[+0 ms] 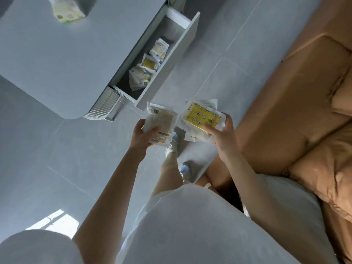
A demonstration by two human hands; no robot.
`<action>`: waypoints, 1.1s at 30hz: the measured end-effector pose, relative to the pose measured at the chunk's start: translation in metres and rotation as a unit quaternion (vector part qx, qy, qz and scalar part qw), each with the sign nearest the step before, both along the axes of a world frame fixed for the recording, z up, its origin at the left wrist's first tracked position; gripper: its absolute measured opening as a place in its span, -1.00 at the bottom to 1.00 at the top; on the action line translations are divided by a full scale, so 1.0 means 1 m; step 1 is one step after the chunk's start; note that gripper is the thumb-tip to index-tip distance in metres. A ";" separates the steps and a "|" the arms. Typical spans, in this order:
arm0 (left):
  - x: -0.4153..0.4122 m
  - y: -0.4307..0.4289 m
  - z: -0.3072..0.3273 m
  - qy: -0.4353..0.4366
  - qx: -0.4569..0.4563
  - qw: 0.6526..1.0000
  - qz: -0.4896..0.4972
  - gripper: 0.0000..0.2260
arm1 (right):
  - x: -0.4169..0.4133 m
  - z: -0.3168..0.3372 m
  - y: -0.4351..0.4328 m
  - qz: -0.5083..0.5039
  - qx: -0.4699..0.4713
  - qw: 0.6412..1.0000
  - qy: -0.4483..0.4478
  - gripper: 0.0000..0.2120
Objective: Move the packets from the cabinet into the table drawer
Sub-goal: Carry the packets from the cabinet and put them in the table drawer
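1. A broad, pale grey table top fills the upper left of the frame. A wrapped pack is seen at its top edge, blurred.
2. A tan cushioned sofa runs down the right side of the frame, above a grey tiled floor.
3. The drawer is pulled out from under the table, upper centre. Its long axis is set on a diagonal, from lower left to upper right of the frame.
4. A loose heap of packets is already laid inside the drawer, white and yellow, spread along its middle and lower part. The cabinet is not in view.
5. The left hand, at centre frame, is closed around a white packet with its printed label side up; the thumb is pressed across its face.
6. The right hand, just right of centre, is closed around a yellow patterned packet, and more pale packets are glimpsed beneath it. The two held bundles are nearly touching.
7. Both bundles are held just below the drawer's lower end, over the floor and not yet over the opening. The drawer lies up and slightly left of both hands. The left hand is judged the nearer. The packets would probably need to be carried up along the diagonal and over the front panel, toward the emptier upper stretch.
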State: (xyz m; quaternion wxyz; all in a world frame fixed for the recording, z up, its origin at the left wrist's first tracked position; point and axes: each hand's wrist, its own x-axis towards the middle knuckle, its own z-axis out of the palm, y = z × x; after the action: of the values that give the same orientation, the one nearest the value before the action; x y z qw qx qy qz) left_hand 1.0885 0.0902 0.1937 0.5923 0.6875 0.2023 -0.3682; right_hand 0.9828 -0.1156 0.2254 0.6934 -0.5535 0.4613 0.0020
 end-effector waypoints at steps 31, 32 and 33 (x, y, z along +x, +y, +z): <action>0.328 -0.072 -0.120 0.094 0.038 0.985 0.140 -0.57 | 0.475 -0.128 -0.155 0.268 0.011 0.955 0.125 -0.66; 0.334 -0.072 -0.128 0.097 0.041 0.983 0.150 -0.58 | 0.490 -0.139 -0.156 0.288 0.008 0.948 0.133 -0.66; 0.339 -0.073 -0.136 0.102 0.042 0.981 0.162 -0.59 | 0.503 -0.150 -0.155 0.307 0.003 0.941 0.141 -0.66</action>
State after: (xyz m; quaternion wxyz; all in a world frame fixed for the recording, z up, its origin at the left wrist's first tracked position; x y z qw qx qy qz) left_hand 1.4280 0.0172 0.0574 0.5909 0.6287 0.3857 -0.3269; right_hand 1.4862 -0.2710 0.0756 0.5887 -0.6602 0.3619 0.2944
